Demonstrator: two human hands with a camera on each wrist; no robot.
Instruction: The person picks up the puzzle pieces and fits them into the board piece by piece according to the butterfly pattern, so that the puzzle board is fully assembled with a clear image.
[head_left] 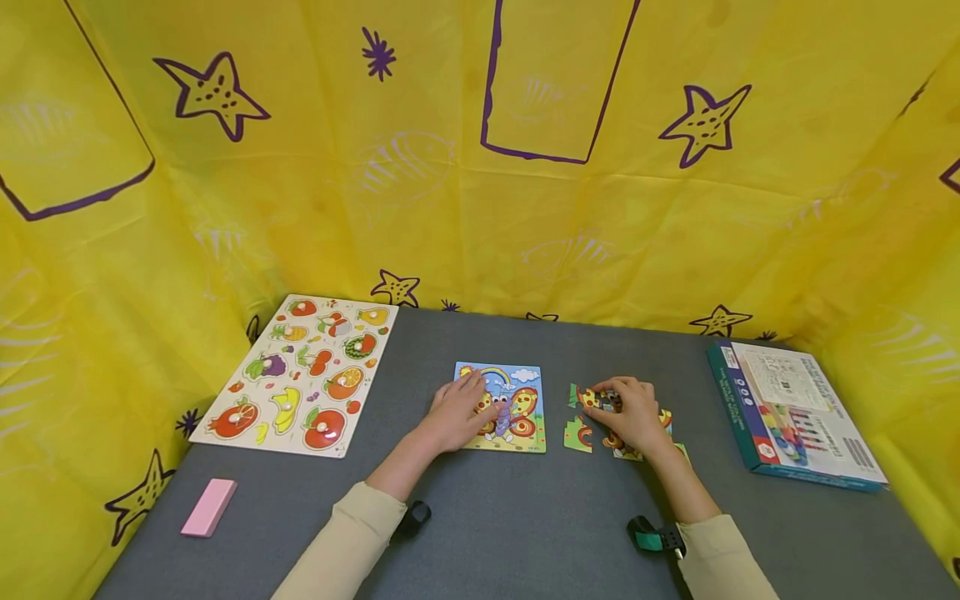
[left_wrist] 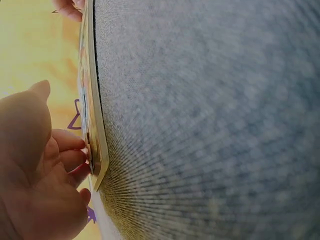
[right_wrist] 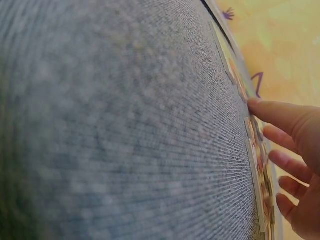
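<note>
My left hand point(head_left: 455, 414) rests flat on the left part of a square butterfly picture puzzle point(head_left: 525, 414), covering some of it. In the left wrist view the fingers point(left_wrist: 72, 159) touch the face of the puzzle board point(left_wrist: 97, 110) near its edge. To the right, my right hand point(head_left: 630, 414) is over a group of loose jigsaw pieces point(head_left: 577, 435), its thumb and index fingertips on a red and yellow one. Its thumb and fingers are spread apart in the right wrist view, with the thumb point(right_wrist: 262, 107) touching the pieces point(right_wrist: 257, 175). The palm hides several pieces.
A wooden fruit knob puzzle point(head_left: 300, 375) lies at the left back, with a pink block point(head_left: 209, 507) in front of it. On the right lies a flat teal and white box point(head_left: 798, 412). A yellow patterned cloth point(head_left: 465, 225) hangs behind the grey table point(head_left: 510, 525).
</note>
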